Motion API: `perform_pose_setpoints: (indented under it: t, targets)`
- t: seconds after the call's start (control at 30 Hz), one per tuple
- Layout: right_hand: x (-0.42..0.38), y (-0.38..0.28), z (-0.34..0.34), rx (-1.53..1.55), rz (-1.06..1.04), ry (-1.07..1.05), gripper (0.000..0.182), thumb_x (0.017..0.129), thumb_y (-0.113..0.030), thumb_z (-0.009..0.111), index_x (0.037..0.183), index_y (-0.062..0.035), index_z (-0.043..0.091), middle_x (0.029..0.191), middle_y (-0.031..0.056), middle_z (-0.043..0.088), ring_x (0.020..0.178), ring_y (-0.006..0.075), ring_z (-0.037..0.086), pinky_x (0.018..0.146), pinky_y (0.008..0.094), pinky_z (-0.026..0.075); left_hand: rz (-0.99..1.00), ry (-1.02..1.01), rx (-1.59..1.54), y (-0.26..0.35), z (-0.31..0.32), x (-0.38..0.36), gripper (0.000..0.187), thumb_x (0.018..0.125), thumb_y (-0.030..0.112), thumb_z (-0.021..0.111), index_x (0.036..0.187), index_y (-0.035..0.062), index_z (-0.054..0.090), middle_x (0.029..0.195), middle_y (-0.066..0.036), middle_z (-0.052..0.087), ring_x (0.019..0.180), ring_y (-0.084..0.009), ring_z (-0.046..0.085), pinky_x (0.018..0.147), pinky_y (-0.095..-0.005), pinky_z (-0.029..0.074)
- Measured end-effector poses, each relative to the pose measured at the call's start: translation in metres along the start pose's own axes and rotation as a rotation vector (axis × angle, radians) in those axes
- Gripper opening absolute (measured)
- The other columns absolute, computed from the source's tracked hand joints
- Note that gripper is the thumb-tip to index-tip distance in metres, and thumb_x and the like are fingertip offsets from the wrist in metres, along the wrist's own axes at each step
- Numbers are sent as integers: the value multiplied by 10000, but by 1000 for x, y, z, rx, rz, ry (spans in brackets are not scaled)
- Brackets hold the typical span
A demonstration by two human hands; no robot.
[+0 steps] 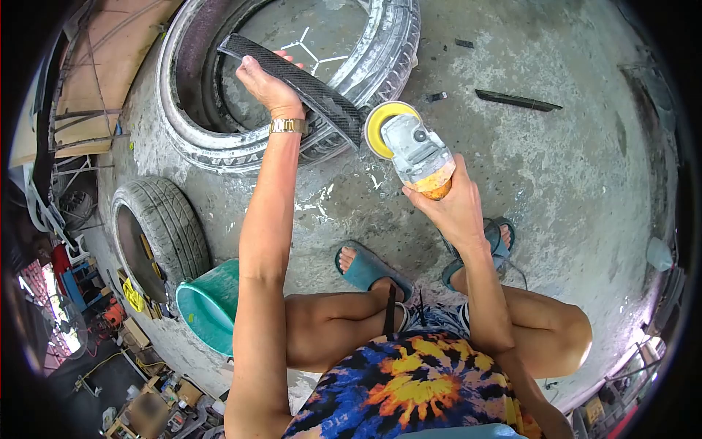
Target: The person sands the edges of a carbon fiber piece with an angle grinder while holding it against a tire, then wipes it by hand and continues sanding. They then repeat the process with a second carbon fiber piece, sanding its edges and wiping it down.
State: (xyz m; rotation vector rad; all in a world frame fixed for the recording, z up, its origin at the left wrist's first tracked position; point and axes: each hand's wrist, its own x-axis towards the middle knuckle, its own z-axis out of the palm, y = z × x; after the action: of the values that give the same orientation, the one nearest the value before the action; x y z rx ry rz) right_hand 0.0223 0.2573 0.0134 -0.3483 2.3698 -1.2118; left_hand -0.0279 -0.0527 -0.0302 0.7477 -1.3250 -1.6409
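My left hand point(270, 86), with a metal-banded watch at the wrist, grips a long black strip with a woven, carbon-fibre look point(311, 91). The strip slants from upper left to lower right over the large tyre point(384, 77) lying on the floor. In my right hand point(455, 212) is an angle grinder point(419, 146), its fingers wrapped round the orange body. The round yellow disc point(376, 130) of the grinder is right beside the strip's lower right end.
A smaller tyre point(175, 230) and a green bucket point(208, 307) stand at the left. Another dark strip point(518, 100) and small black pieces point(436, 96) lie on the concrete floor. My sandalled feet point(373, 271) are below the grinder. Boxes and clutter point(153, 402) fill the lower left.
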Motion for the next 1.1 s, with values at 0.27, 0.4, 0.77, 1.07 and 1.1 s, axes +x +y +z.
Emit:
perform_pose_setpoints:
  t: [0.27,0.4,0.77,1.07,1.1]
  targets:
    - [10,-14,-4,-88,-22,-61,588,722,-389,799,1037,-9,479,873,234,681,846,420,664,713,465,522,5,-7,7,-1,-1,1,377,1012,439,350,1088,70,350,872,-196,606,716,-287,621,559,-416,558]
    - [26,-12,1,-76,-79,26,588,720,-387,801,1037,-8,484,878,237,682,850,419,664,720,461,525,3,-11,-6,-1,-1,1,366,1015,429,345,1086,70,352,868,-195,606,707,-283,621,555,-415,558]
    - [13,-22,-13,-129,-1,-89,559,731,-375,782,1034,-12,484,902,218,690,854,407,672,738,462,524,9,-19,15,-1,-1,3,364,1016,423,349,1072,63,356,866,-196,607,697,-274,620,550,-416,558]
    - [21,-33,-14,-241,-24,-14,548,726,-356,788,1013,-15,469,896,226,684,847,411,666,719,465,516,37,-43,6,4,2,2,353,1017,411,347,1064,61,354,842,-195,607,687,-270,616,545,-419,555]
    - [20,-33,-15,-235,-50,-6,528,738,-332,772,1017,-5,465,886,241,678,827,424,664,704,479,520,37,-43,4,4,2,2,353,1017,411,347,1064,61,354,842,-195,607,687,-270,616,545,-419,555]
